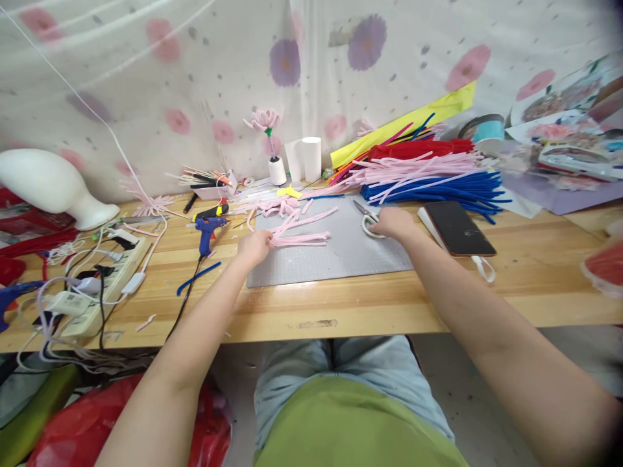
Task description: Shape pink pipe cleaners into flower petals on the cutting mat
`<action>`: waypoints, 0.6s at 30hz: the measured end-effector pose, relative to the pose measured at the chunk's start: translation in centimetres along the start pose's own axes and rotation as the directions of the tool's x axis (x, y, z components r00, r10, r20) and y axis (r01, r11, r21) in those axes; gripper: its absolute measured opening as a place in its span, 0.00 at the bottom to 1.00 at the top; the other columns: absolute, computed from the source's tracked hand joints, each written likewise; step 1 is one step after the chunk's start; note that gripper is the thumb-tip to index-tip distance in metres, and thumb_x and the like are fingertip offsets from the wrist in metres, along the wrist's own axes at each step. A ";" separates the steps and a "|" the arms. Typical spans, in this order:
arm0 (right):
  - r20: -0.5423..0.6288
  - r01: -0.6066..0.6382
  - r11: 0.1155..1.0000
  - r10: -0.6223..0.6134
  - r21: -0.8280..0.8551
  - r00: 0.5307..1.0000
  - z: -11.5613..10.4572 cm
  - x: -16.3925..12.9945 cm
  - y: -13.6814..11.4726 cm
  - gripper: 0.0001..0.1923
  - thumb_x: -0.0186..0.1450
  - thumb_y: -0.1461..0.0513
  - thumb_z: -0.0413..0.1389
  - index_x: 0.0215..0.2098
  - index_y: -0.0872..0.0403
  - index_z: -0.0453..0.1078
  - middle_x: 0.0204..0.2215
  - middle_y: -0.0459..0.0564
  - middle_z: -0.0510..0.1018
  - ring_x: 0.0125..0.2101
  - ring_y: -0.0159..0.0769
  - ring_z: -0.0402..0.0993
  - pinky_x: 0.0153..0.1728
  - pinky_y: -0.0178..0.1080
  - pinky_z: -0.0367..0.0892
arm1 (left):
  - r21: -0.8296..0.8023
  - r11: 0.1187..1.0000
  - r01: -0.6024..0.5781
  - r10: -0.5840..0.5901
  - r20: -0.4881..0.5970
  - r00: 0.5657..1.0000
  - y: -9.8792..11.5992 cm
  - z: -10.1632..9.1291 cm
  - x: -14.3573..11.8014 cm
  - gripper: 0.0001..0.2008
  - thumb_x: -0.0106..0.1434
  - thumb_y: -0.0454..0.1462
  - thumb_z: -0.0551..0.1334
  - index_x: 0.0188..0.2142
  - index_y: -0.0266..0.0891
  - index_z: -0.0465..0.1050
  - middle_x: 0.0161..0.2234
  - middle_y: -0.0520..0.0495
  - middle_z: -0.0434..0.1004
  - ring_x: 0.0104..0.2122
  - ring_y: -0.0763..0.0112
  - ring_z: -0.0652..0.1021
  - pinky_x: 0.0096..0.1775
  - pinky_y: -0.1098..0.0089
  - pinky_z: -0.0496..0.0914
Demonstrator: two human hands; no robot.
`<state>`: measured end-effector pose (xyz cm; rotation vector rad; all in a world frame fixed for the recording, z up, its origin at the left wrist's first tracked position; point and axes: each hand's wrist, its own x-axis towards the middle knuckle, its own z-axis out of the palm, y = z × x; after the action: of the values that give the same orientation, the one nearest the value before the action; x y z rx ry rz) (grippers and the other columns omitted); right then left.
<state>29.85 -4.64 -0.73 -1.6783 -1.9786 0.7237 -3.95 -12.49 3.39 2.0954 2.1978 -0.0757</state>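
Observation:
My left hand is closed on the ends of several pink pipe cleaners, which fan out to the right above a grey cutting mat. On the mat's right part, my right hand has its fingers closed at the white handles of a pair of scissors, blades pointing up and left. Behind my left hand lies a small pile of bent pink pipe cleaners. A finished pink pipe-cleaner flower stands in a small white pot at the back.
Bundles of pink pipe cleaners and blue pipe cleaners lie at the back right. A phone rests to the right of the mat. To the left are a blue glue gun, a power strip with tangled cables, and a white foam head.

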 end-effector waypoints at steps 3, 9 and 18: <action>0.000 -0.212 0.974 0.213 0.080 0.977 -0.3 -0.4 -1.8 0.07 0.47 0.65 0.60 0.17 0.56 0.65 0.17 0.51 0.69 0.33 0.48 0.70 0.35 0.46 0.63 | 0.018 1.000 0.000 0.000 -0.023 1.000 0.0 0.3 -0.1 0.13 0.57 0.38 0.55 0.41 0.45 0.72 0.37 0.47 0.78 0.38 0.63 0.76 0.38 0.68 0.66; 0.234 -0.222 0.718 0.085 0.660 0.969 0.8 -0.8 -5.5 0.12 0.57 0.55 0.56 0.27 0.57 0.65 0.21 0.47 0.70 0.20 0.28 0.65 0.24 0.34 0.65 | 0.015 1.000 0.027 -0.027 -0.062 0.998 0.6 1.1 0.3 0.12 0.58 0.40 0.54 0.39 0.46 0.73 0.37 0.47 0.78 0.39 0.62 0.76 0.38 0.67 0.66; 0.690 -0.653 0.280 -0.489 0.704 0.534 4.7 -0.9 -7.8 0.40 0.57 0.36 0.35 0.37 0.62 0.66 0.32 0.59 0.74 0.33 0.40 0.73 0.39 0.45 0.68 | 0.018 0.998 0.060 -0.059 -0.069 0.996 1.3 1.2 0.5 0.14 0.58 0.40 0.52 0.41 0.46 0.72 0.39 0.45 0.77 0.40 0.60 0.76 0.39 0.66 0.66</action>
<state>21.09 -6.98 0.74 -0.5109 -1.0667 2.5926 -2.62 -12.09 2.17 2.0728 2.3079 -0.0313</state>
